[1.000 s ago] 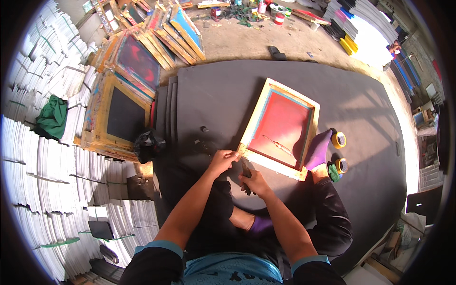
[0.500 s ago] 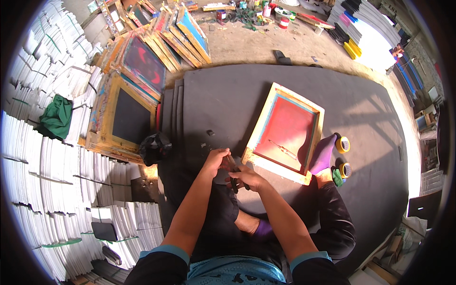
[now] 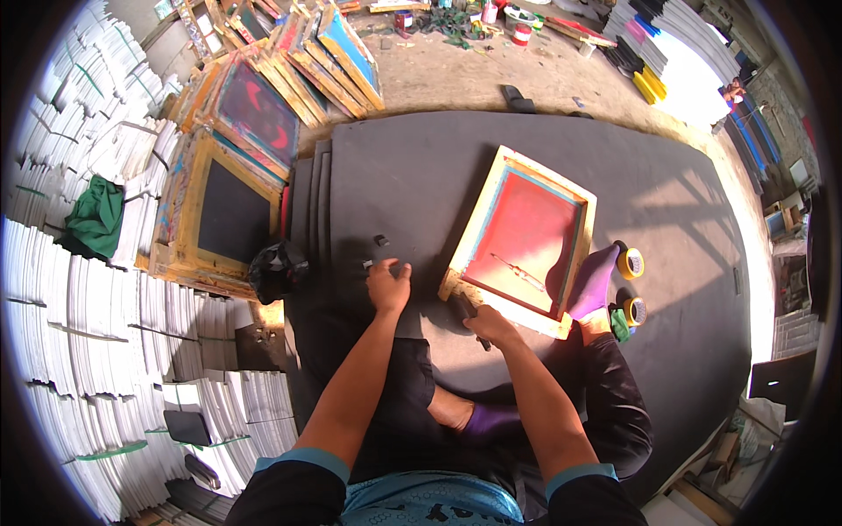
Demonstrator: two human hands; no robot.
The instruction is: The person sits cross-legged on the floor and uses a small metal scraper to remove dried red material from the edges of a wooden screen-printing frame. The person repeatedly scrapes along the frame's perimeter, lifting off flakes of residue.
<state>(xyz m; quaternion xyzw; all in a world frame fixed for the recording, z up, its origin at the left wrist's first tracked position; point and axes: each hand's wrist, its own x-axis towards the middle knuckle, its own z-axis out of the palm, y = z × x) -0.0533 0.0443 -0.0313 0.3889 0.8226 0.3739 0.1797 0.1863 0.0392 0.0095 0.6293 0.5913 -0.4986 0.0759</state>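
My left hand (image 3: 388, 286) is low over the dark mat, thumb apart from the fingers. Close to its fingertips is a small dark piece (image 3: 367, 263), and another dark piece (image 3: 381, 240) lies just beyond. In my right hand (image 3: 494, 327) is a dark pliers-like tool (image 3: 463, 307), its front end by the near left corner of a wooden screen frame (image 3: 513, 314). The frame lies tilted on the mat, with red mesh edged in blue inside. A slim screwdriver (image 3: 519, 273) rests on the mesh.
Two yellow tape rolls (image 3: 631, 263) sit right of the frame, beside my purple-socked foot (image 3: 595, 276). A black plastic bag (image 3: 279, 270) and stacked screen frames (image 3: 219, 206) stand to the left, before piles of white sheets (image 3: 96, 324). Paint cans (image 3: 521, 35) are at the back.
My hands have come apart. The left moved forward and left toward the small dark pieces; the right carried the pliers-like tool right, to the frame's corner. The view shifted slightly.
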